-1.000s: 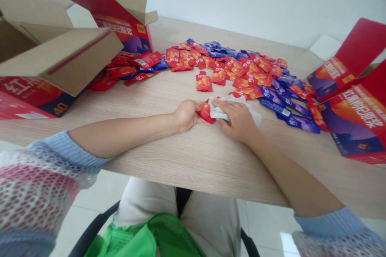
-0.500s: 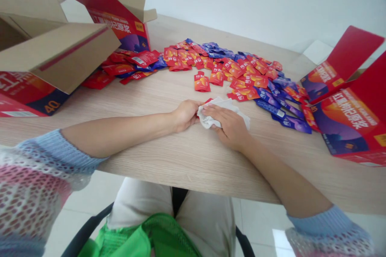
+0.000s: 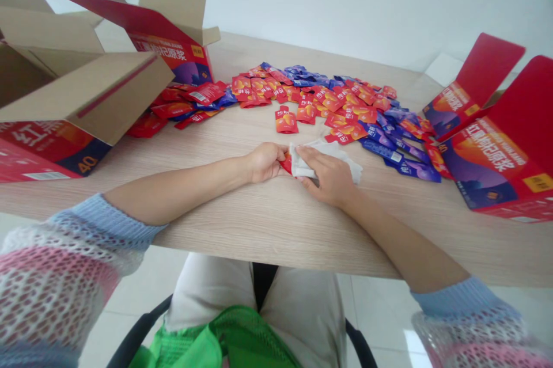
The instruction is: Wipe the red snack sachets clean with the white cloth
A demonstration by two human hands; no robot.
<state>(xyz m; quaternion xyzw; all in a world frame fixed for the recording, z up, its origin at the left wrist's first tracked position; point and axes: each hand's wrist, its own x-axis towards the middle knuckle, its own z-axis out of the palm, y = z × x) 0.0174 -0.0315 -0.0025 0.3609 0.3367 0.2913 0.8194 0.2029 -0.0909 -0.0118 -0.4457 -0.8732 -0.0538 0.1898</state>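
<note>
My left hand (image 3: 264,162) pinches the left end of a red pouch (image 3: 286,163) low over the table. A white cloth or tissue (image 3: 345,156) covers the pouch's right part. My right hand (image 3: 326,175) holds that white cloth against the pouch, its fingers closed over it. Just beyond my hands, a single red pouch (image 3: 286,120) lies in front of a spread heap of red pouches (image 3: 341,100) and purple-blue pouches (image 3: 380,135).
Open cardboard boxes stand at the left: a near one (image 3: 56,146) and a far one (image 3: 173,51). More red pouches (image 3: 185,103) lie beside them. At the right stand two red-flapped boxes, one nearer (image 3: 501,166), one behind (image 3: 453,106). The table's front edge (image 3: 276,261) runs above my lap.
The white cloth and my right hand have shifted slightly right along the pouch, so more of its red surface shows beside my left hand. The camera view has moved a little.
</note>
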